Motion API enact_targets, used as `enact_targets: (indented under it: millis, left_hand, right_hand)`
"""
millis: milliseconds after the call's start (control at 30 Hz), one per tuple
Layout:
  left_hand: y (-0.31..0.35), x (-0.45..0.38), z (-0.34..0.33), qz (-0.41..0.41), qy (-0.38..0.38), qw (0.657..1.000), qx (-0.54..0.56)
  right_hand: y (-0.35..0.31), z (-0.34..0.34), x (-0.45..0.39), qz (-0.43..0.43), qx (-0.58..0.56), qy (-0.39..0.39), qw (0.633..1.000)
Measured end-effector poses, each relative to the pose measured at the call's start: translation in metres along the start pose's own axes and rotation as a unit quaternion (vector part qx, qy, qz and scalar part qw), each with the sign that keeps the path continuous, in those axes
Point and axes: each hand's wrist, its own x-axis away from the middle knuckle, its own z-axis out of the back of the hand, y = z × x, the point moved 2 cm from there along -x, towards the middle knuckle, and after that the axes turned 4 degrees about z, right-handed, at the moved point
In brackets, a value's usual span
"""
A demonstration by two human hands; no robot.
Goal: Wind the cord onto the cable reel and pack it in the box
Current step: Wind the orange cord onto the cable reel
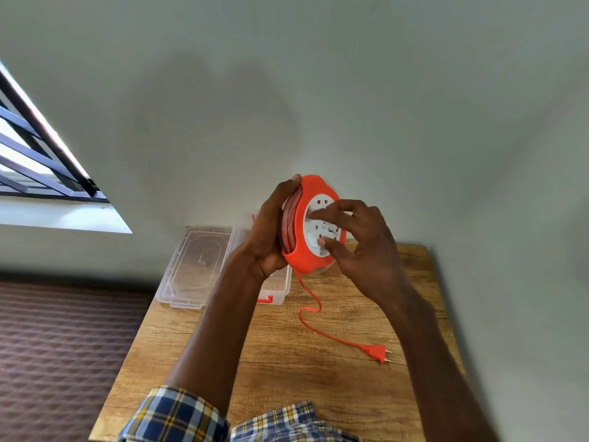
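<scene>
An orange cable reel [301, 199] with a white socket face is held upright above the wooden table [287, 378]. My left hand [271, 231] grips its back rim, fingers curled over the wound cord. My right hand [357, 240] presses fingertips and thumb on the white socket face. A loose length of orange cord [310, 317] hangs from the reel's bottom and runs across the table to the two-pin plug [377, 352]. The clear plastic box [277, 285] with an orange latch stands behind my left arm, partly hidden.
The box's clear lid [194, 266] lies flat to the left of the box, at the table's far left corner. A grey wall backs the table. A barred window is at the left, and patterned brown floor lies below it.
</scene>
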Motion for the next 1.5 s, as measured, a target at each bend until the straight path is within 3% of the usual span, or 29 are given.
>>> enact_targets:
  millis: [267,400,533,600,867,967,1200,1300,1500]
  left_hand:
    - [0.004,0.004,0.007,0.026,-0.001,1.0,0.012]
    - [0.004,0.004,0.001,0.007,0.013,1.0,-0.001]
    - [0.004,0.001,-0.007,-0.02,0.024,0.999,-0.027]
    - [0.001,0.001,-0.008,-0.016,0.034,0.999,-0.022]
    - [0.001,0.002,-0.004,-0.007,0.039,0.998,-0.043]
    - [0.0,0.003,-0.004,-0.022,0.051,0.997,-0.045]
    - [0.007,0.008,-0.014,-0.065,0.063,0.993,-0.077]
    - [0.006,0.008,-0.022,-0.071,0.085,0.985,-0.129]
    - [0.003,0.007,-0.03,-0.092,0.092,0.985,-0.109]
  right_hand:
    - [0.003,-0.005,-0.003,-0.003,0.058,-0.088,0.994]
    - [0.003,-0.005,-0.001,-0.001,0.088,-0.006,0.996]
    - [-0.003,-0.016,0.001,-0.157,-0.065,0.132,0.977]
    - [-0.006,-0.019,-0.001,-0.198,-0.093,0.165,0.962]
    - [0.0,-0.01,0.002,-0.089,0.053,0.093,0.99]
    - [0.001,-0.008,0.0,-0.058,0.022,0.049,0.997]
    - [-0.002,-0.005,-0.005,-0.128,-0.092,0.073,0.985]
    - [-0.001,-0.006,-0.006,-0.152,-0.044,0.078,0.984]
    - [-0.007,-0.011,0.002,-0.141,0.033,0.118,0.982]
